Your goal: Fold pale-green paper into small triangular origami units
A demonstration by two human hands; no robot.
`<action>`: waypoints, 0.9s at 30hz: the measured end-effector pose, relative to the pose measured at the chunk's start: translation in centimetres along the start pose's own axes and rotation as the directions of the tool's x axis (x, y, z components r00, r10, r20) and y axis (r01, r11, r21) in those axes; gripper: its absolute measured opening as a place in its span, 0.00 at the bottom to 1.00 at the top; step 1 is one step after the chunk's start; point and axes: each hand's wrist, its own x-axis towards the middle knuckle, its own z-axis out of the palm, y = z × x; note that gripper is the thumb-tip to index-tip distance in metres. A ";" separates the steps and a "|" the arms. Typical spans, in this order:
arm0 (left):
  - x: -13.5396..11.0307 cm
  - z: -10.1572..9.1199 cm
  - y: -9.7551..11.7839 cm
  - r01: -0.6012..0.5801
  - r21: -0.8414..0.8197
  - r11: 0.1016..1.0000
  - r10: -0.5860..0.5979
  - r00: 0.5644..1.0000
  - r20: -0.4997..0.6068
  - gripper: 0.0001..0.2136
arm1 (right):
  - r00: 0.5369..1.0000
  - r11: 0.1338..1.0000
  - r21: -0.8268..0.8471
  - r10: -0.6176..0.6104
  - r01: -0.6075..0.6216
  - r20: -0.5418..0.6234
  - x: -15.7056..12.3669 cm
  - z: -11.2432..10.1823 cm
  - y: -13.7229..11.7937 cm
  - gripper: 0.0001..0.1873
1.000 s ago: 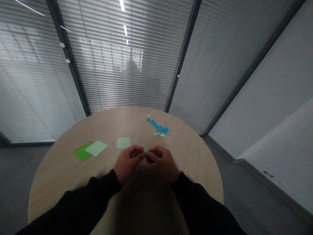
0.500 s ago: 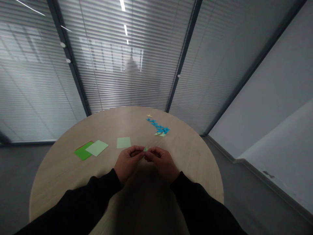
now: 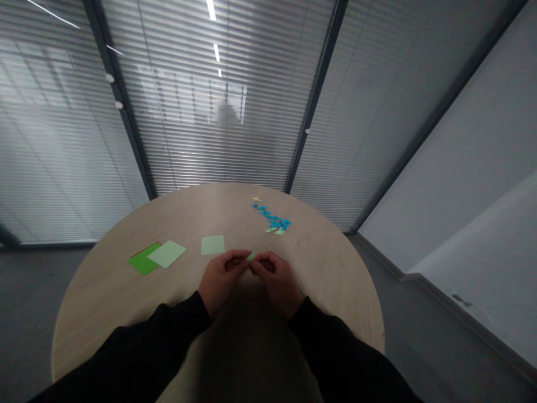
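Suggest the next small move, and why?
Probably finish creasing the small green paper piece before setting it down: the left hand and right hand both pinch it, and it looks folded, like the folded paper pieces across the table.

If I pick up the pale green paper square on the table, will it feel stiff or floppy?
The pale green paper square looks thin and lies flat, so it is probably very light and rather floppy. Its edges hug the round wood-grain table, so it may slide before it lifts.
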 end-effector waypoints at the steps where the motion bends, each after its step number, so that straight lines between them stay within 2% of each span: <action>1: 0.0 0.0 0.0 -0.001 0.002 1.000 0.001 1.000 0.006 0.14 | 1.000 1.000 0.013 -0.012 0.012 -0.017 0.0 0.0 0.2 0.11; 6: 0.2 0.0 -0.2 -0.043 0.044 0.998 0.042 0.999 0.028 0.14 | 0.994 0.997 -0.007 -0.075 0.074 -0.085 0.1 0.0 0.7 0.17; 9: 0.3 0.0 -0.6 -0.060 -0.019 0.998 0.060 0.998 0.002 0.17 | 0.991 0.995 -0.010 -0.102 0.102 -0.081 0.1 0.1 0.5 0.15; 13: 0.2 0.0 -0.6 0.042 -0.090 0.995 -0.041 0.999 0.009 0.19 | 0.994 0.995 0.055 -0.079 0.083 -0.080 0.1 0.1 0.1 0.17; 16: 0.0 -0.1 -0.2 0.095 -0.027 0.995 -0.094 0.994 0.047 0.17 | 0.995 0.997 0.029 -0.075 0.077 -0.066 0.0 0.1 -0.1 0.16; 21: 0.1 -0.5 0.0 0.016 0.092 0.996 -0.021 0.998 0.055 0.16 | 0.998 1.000 0.007 -0.030 0.030 -0.059 -0.1 0.1 -0.3 0.15; 24: 0.3 -0.7 -0.3 -0.007 0.193 0.981 -0.005 0.998 0.064 0.15 | 1.000 0.999 0.034 -0.002 0.002 -0.012 0.0 -0.1 -0.5 0.12; 27: 0.3 -0.9 -0.3 -0.001 0.164 0.986 -0.019 0.993 0.119 0.16 | 0.999 0.997 0.068 0.034 -0.036 0.034 0.0 -0.3 -0.7 0.11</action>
